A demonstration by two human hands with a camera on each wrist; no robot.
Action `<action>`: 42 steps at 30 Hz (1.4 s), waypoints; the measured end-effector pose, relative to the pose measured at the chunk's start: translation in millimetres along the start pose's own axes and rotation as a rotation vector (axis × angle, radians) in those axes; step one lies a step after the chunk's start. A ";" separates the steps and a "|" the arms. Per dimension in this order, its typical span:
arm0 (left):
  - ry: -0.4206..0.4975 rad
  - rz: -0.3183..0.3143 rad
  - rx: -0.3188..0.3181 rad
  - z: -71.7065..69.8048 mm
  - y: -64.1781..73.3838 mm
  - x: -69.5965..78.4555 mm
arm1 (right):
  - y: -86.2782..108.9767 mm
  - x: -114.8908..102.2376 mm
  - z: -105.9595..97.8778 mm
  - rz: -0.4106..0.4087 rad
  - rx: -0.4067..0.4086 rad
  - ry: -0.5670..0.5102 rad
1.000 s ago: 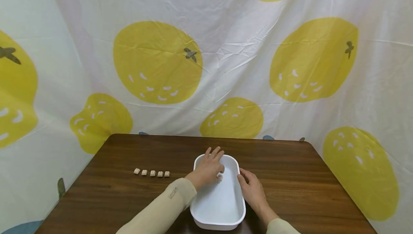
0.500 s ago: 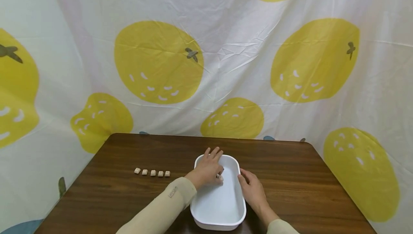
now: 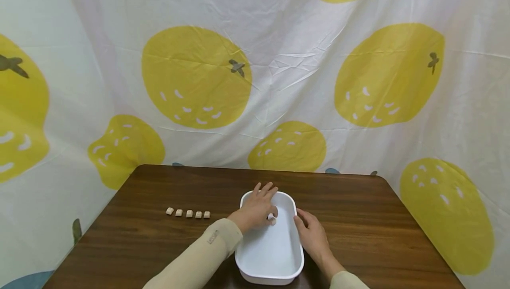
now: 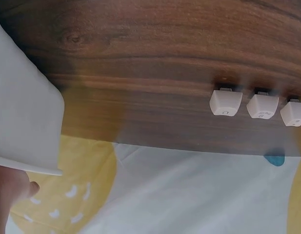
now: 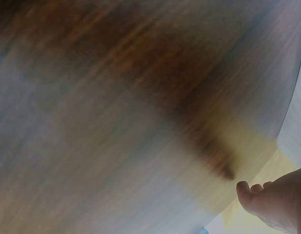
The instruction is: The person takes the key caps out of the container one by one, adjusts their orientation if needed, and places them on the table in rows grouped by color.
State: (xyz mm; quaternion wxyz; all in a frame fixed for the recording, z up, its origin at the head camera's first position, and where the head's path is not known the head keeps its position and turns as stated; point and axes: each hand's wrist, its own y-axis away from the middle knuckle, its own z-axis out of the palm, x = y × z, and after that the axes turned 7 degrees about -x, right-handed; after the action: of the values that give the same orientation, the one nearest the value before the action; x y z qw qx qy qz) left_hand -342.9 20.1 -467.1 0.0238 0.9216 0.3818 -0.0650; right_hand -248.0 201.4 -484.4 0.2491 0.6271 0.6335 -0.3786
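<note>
My left hand (image 3: 256, 209) reaches over the left wall into a white, rounded rectangular tray (image 3: 269, 253). Its thumb and index finger pinch a small pale keycap (image 3: 271, 217), mostly hidden by the fingers; the other fingers spread toward the far rim. My right hand (image 3: 314, 233) rests against the tray's right outer wall, its fingertips and thumb right at the rim. Left of the tray, several cream keycaps (image 3: 189, 214) lie in a row. The left wrist view shows some of them close up, including a keycap (image 4: 226, 102) with a dark letter on its side.
The dark wooden table (image 3: 358, 218) has rounded far corners. Behind it hangs a white curtain (image 3: 287, 59) printed with large yellow fruit. The tray's lower end sits near the bottom of the head view.
The left hand's thumb and index finger shift slightly around the keycap inside the tray. The right hand, tray and row of keycaps stay in place.
</note>
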 end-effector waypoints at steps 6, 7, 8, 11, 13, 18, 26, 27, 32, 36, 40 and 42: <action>-0.006 -0.021 0.007 1.8 -2.2 -0.2 | -0.5 0.8 0.6 -0.005 0.006 0.000; -0.014 -0.022 0.010 2.3 -2.5 -0.1 | -0.6 0.9 0.7 -0.007 0.006 0.002; -0.019 -0.021 0.011 2.8 -2.7 0.0 | -0.8 0.9 0.9 -0.005 0.005 0.001; -0.037 -0.020 0.009 4.3 -3.1 -0.3 | -1.0 0.9 1.1 -0.007 0.006 0.000; -0.043 -0.022 0.009 4.7 -3.0 -0.5 | -1.1 0.9 1.2 -0.006 0.005 0.000; -0.032 -0.026 -0.005 4.2 -1.0 -0.9 | -1.0 0.9 1.6 -0.008 0.005 0.004; -0.004 -0.025 0.027 2.6 -0.7 -1.1 | 0.2 0.0 1.3 -0.002 0.004 -0.003; 0.003 -0.029 0.020 2.3 -0.7 -0.9 | 0.5 0.0 1.1 0.000 0.005 -0.004; 0.016 -0.049 -0.036 2.3 -1.8 -0.1 | 1.4 1.0 0.5 0.002 0.003 -0.003; 0.008 -0.043 -0.031 1.6 -1.4 0.6 | 1.2 1.5 0.9 0.000 0.006 -0.004; -0.020 -0.035 -0.026 2.3 -1.3 0.5 | 0.9 0.9 1.0 0.002 0.006 -0.004; -0.028 -0.036 -0.027 3.2 -1.9 0.2 | 0.7 0.7 1.0 0.001 0.006 -0.006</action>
State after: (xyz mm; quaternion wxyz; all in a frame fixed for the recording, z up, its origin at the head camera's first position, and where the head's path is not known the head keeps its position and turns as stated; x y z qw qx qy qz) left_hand -344.4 21.3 -470.2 0.0401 0.9131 0.3990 -0.0732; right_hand -247.6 200.9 -485.7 0.2493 0.6269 0.6312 -0.3826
